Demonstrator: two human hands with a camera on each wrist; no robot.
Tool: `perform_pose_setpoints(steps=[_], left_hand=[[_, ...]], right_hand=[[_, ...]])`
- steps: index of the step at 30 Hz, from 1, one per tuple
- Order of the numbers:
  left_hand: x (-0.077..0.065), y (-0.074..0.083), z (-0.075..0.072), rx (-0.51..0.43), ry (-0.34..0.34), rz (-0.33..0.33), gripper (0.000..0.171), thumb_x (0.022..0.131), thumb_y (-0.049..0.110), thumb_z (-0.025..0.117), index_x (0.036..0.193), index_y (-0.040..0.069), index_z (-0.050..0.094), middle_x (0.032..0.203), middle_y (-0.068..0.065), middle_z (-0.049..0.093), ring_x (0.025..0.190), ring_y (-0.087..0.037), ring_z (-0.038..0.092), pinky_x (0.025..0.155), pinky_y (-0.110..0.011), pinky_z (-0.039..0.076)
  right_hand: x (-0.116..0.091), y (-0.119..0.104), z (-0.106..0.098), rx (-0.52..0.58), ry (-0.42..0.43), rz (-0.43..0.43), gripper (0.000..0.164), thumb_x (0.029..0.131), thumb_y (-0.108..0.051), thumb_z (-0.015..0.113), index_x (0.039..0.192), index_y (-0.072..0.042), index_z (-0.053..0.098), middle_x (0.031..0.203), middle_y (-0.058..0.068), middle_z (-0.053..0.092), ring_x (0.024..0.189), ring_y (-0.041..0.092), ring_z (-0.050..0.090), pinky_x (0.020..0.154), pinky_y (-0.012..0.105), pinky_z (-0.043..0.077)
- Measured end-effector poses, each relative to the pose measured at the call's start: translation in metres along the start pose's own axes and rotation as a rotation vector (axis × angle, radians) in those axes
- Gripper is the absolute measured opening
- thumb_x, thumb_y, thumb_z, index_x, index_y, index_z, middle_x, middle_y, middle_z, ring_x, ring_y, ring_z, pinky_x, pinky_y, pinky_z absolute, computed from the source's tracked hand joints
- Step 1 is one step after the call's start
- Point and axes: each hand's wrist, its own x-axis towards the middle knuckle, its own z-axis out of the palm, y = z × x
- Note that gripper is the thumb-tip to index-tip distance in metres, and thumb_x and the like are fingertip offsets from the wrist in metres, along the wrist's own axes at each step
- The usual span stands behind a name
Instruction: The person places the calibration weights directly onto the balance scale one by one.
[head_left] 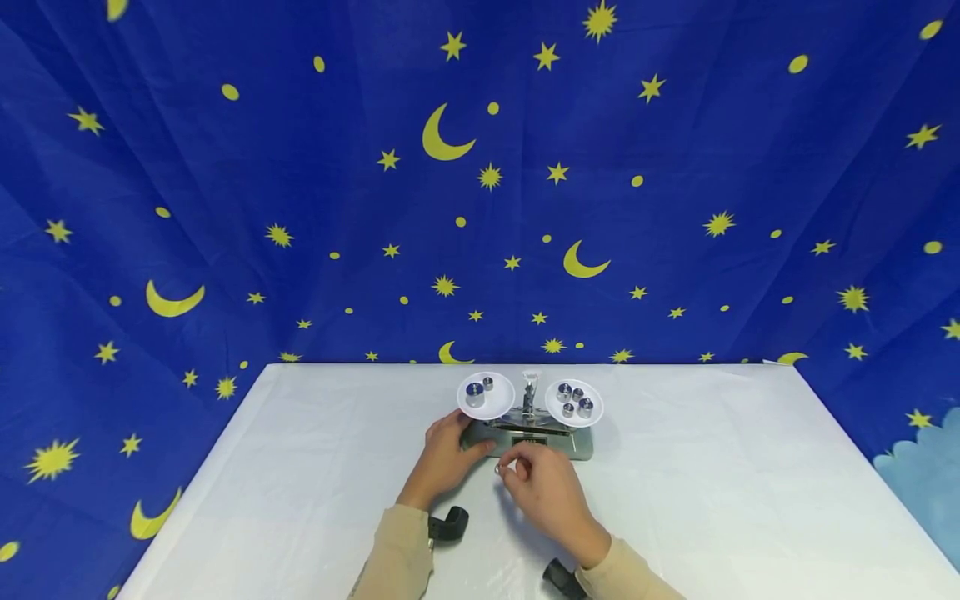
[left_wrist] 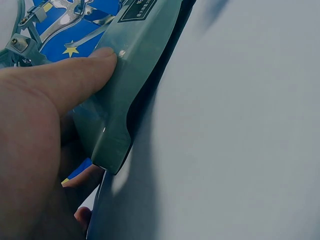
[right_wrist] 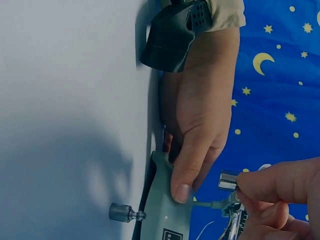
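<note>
A green-based balance scale (head_left: pixel 577 446) with two white pans stands on the table. My left hand (head_left: pixel 441 462) grips the left end of its base, the thumb (left_wrist: pixel 100 65) on the front face and the other fingers behind it. Just in front of the base, my right hand (head_left: pixel 547 492) pinches a small shiny metal weight (right_wrist: pixel 229 180) at the fingertips. The left pan (head_left: pixel 501 407) bears a larger weight (head_left: pixel 475 395) and a small one (head_left: pixel 488 383). Several weights sit on the right pan (head_left: pixel 557 414). A knobbed weight (right_wrist: pixel 120 212) shows beside the base in the right wrist view.
A white cloth (head_left: pixel 300 467) covers the table. Behind it hangs a blue curtain (head_left: pixel 360 183) with yellow stars and moons. A black wrist device (head_left: pixel 450 525) sits on the left wrist, another (head_left: pixel 562 579) on the right.
</note>
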Motion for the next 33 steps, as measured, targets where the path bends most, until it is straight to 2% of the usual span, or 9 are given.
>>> perform_pose_setpoints(steps=[9, 21, 33], left_hand=[[0.000, -0.002, 0.000, 0.017, 0.019, 0.027, 0.057, 0.088, 0.031, 0.075, 0.135, 0.002, 0.061, 0.136, -0.017, 0.062, 0.130, -0.035, 0.053, 0.110, -0.059, 0.032], [0.000, -0.004, 0.002, 0.004, 0.006, 0.009, 0.058, 0.089, 0.031, 0.075, 0.137, 0.003, 0.060, 0.138, -0.016, 0.061, 0.132, -0.034, 0.052, 0.111, -0.059, 0.030], [0.001, -0.002, 0.002, 0.001, -0.014, -0.008, 0.059, 0.090, 0.031, 0.075, 0.140, 0.004, 0.058, 0.141, -0.014, 0.059, 0.135, -0.032, 0.049, 0.113, -0.058, 0.029]], right_hand=[[0.002, -0.004, -0.002, 0.025, 0.054, -0.024, 0.010, 0.078, -0.006, 0.078, 0.080, -0.015, 0.073, 0.057, -0.016, 0.041, 0.051, -0.001, 0.037, 0.050, 0.019, 0.034], [0.004, -0.011, -0.006, 0.051, 0.095, -0.031, 0.016, 0.078, 0.000, 0.076, 0.080, -0.016, 0.074, 0.056, -0.016, 0.043, 0.051, -0.001, 0.039, 0.049, 0.020, 0.034], [0.014, -0.019, -0.014, 0.063, 0.152, -0.075, 0.012, 0.079, -0.001, 0.078, 0.080, -0.013, 0.073, 0.057, -0.015, 0.043, 0.049, -0.001, 0.038, 0.048, 0.019, 0.034]])
